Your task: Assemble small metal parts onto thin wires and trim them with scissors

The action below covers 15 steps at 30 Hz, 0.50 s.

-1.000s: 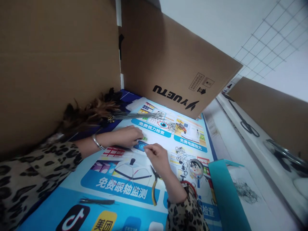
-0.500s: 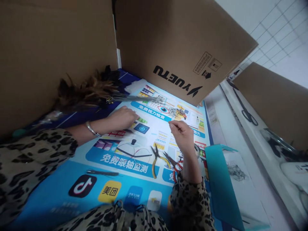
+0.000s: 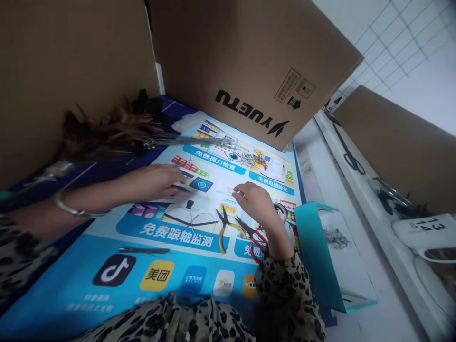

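Observation:
My left hand (image 3: 162, 181) hovers over the left part of the printed mat (image 3: 124, 301). Its fingers point right and are smeared by motion, so what they hold, if anything, cannot be made out. To the right, my right hand (image 3: 252, 199) has its thumb and fingers pinched together; anything between them is too small to see. Below it lie yellow-handled pliers (image 3: 224, 232) and a red-handled tool (image 3: 257, 242). A bundle of thin wires (image 3: 192, 141) stretches across the mat's far side, beside a small heap of silvery bits (image 3: 251, 160). Dark thin sticks (image 3: 144, 250) lie near the front.
Brown feathers (image 3: 110, 128) are piled at the left by cardboard panels (image 3: 249, 61). A teal open box (image 3: 317, 256) with wire pieces stands at the right. Black scissors (image 3: 352, 161) rest on a ledge farther right. A round tin (image 3: 281, 211) sits beside my right wrist.
My left hand has moved left and slightly toward me, away from the wire bundle. My right hand stays pinched and has shifted little over the mat. The whole view has shifted slightly.

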Each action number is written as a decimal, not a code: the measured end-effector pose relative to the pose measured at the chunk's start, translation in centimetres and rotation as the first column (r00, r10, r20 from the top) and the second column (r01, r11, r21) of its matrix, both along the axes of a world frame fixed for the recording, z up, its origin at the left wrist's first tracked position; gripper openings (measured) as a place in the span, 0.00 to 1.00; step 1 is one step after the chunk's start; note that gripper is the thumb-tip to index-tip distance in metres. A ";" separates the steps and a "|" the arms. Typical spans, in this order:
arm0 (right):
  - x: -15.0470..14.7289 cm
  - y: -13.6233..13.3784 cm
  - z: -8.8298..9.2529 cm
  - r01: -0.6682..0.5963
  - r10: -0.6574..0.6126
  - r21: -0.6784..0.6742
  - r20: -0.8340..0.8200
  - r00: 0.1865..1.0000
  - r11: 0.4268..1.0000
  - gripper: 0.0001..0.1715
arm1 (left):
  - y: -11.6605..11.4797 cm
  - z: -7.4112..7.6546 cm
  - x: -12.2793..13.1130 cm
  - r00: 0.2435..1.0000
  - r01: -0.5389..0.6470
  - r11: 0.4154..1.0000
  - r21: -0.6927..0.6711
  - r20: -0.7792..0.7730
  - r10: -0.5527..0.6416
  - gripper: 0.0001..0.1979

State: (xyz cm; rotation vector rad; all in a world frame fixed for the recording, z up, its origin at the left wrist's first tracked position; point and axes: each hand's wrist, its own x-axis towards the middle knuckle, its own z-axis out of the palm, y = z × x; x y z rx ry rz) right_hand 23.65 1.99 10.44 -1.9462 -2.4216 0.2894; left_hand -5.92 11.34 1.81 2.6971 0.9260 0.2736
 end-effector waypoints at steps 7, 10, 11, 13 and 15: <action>-0.1 -6.5 -3.8 -0.068 0.073 -0.065 0.079 0.994 0.996 0.20 | -5.3 -2.8 -3.1 0.983 0.169 0.965 -0.201 -0.035 -0.179 0.22; -0.6 -8.9 -5.4 -0.032 0.032 -0.012 0.010 0.999 0.999 0.32 | -6.0 -4.0 -2.9 0.985 0.167 0.967 -0.194 -0.011 -0.172 0.22; -0.8 -9.4 -5.8 -0.030 0.030 -0.016 -0.006 1.000 0.999 0.35 | -6.0 -4.2 -2.6 0.986 0.167 0.968 -0.187 0.001 -0.170 0.22; -1.1 -9.9 -6.4 -0.036 0.036 -0.025 -0.021 0.999 0.999 0.38 | -5.9 -4.4 -1.8 0.986 0.166 0.971 -0.174 0.020 -0.165 0.21; -1.2 -10.0 -6.7 -0.041 0.040 -0.019 -0.021 0.999 0.999 0.38 | -5.6 -4.3 -1.0 0.986 0.169 0.971 -0.168 0.032 -0.166 0.19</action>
